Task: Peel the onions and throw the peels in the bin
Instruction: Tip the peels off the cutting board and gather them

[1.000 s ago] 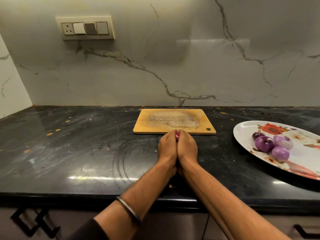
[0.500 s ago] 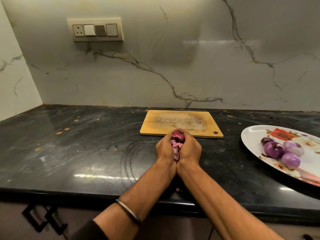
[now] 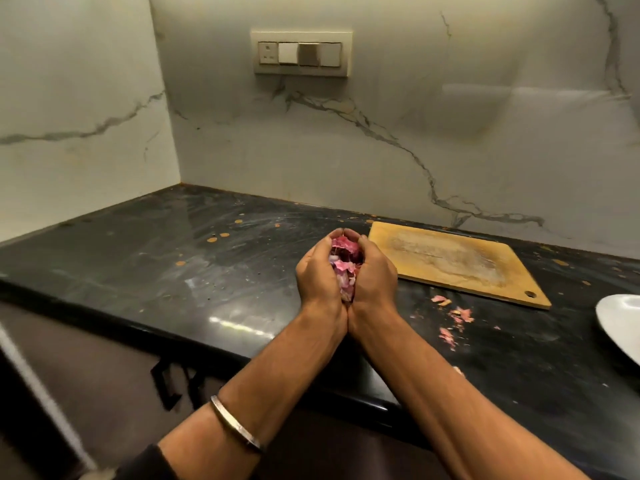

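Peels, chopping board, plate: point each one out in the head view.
peels (image 3: 343, 263), head view, on the pink heap cupped between both hands.
chopping board (image 3: 450, 261), head view, on its worn top face.
plate (image 3: 620, 320), head view, on its white rim at the frame's right edge.

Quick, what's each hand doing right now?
Left hand: cupped around the pile of pink onion peels.
Right hand: cupped around the same peels.

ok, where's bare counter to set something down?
Free: the dark counter left of the cupped hands, out to the corner walls. Crowded: right of the hands, with peel scraps between the cutting board and the plate.
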A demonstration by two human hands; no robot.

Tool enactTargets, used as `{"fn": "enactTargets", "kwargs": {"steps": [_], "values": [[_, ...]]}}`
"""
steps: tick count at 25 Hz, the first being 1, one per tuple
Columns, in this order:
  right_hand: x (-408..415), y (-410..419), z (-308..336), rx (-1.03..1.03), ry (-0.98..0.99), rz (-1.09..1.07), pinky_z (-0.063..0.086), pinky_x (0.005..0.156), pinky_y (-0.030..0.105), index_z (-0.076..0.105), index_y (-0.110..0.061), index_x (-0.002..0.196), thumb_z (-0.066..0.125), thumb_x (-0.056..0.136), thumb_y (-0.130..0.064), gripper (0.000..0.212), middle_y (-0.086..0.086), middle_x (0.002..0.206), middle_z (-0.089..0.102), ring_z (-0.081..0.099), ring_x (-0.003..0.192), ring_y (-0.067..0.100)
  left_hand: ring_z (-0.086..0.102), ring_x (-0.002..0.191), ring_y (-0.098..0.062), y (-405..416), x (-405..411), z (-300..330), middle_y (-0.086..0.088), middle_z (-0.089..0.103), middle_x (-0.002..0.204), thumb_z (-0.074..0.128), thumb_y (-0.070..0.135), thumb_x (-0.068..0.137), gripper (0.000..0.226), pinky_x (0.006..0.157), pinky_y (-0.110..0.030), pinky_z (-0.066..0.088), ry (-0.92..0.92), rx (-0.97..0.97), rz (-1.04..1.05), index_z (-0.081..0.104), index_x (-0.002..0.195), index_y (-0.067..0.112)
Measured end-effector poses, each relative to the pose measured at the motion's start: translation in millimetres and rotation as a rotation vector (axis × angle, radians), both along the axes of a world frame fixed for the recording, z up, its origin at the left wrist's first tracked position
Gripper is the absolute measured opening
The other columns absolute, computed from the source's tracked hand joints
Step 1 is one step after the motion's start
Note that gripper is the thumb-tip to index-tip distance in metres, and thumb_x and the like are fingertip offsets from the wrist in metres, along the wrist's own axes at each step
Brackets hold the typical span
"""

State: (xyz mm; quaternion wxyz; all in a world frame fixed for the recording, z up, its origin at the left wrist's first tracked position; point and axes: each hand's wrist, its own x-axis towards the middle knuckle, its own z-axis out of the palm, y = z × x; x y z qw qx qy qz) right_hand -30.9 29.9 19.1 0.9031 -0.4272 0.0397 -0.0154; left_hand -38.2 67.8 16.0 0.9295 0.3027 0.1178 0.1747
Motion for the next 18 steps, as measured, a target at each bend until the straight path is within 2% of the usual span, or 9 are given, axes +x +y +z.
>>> {"fn": "enactTargets", "kwargs": {"steps": [5, 9, 14, 18], "values": [[-20.2, 94.4, -4.2, 0.081, -0.010, 0.231, 0.059, 0.070, 0.033, 0.076, -0.004, 0.083, 0.054, 0.097, -0.010, 0.027, 0.012, 0.081, 0.075, 0.073, 0.075, 0.023, 0.073, 0.076, -0.025, 91.4, -25.8, -7.1, -0.017, 0.075, 0.088, 0.055, 0.008, 0.094, 0.021, 0.064, -0.030, 0.058, -0.063, -0.023, 0.195, 0.073, 0.100, -0.003], [-43.8, 160.7, -17.2, 0.088, -0.006, 0.414, 0.059, 0.069, 0.032, 0.076, -0.004, 0.088, 0.056, 0.096, -0.012, 0.023, 0.014, 0.086, 0.076, 0.074, 0.078, 0.024, 0.073, 0.077, -0.024, 158.0, -53.6, -19.7, -0.015, 0.075, 0.086, 0.055, 0.008, 0.095, 0.019, 0.066, -0.031, 0.059, -0.040, -0.004, 0.354, 0.073, 0.097, 0.001], [-80.6, 235.2, -46.0, -0.013, -0.005, 0.548, 0.060, 0.065, 0.027, 0.076, -0.004, 0.089, 0.058, 0.093, -0.009, 0.019, 0.012, 0.085, 0.077, 0.074, 0.077, 0.020, 0.071, 0.070, -0.019, 232.5, -91.9, -49.2, -0.010, 0.073, 0.076, 0.050, 0.005, 0.098, 0.023, 0.062, -0.027, 0.058, -0.005, -0.042, 0.548, 0.071, 0.089, 0.003], [-110.6, 284.4, -77.6, -0.049, 0.038, 0.668, 0.060, 0.073, 0.028, 0.075, -0.005, 0.095, 0.054, 0.097, -0.011, 0.022, 0.012, 0.091, 0.076, 0.073, 0.085, 0.021, 0.073, 0.074, -0.021, 276.9, -128.9, -82.1, -0.010, 0.075, 0.079, 0.051, 0.005, 0.098, 0.023, 0.063, -0.027, 0.058, 0.057, -0.046, 0.670, 0.073, 0.089, 0.006]]}}
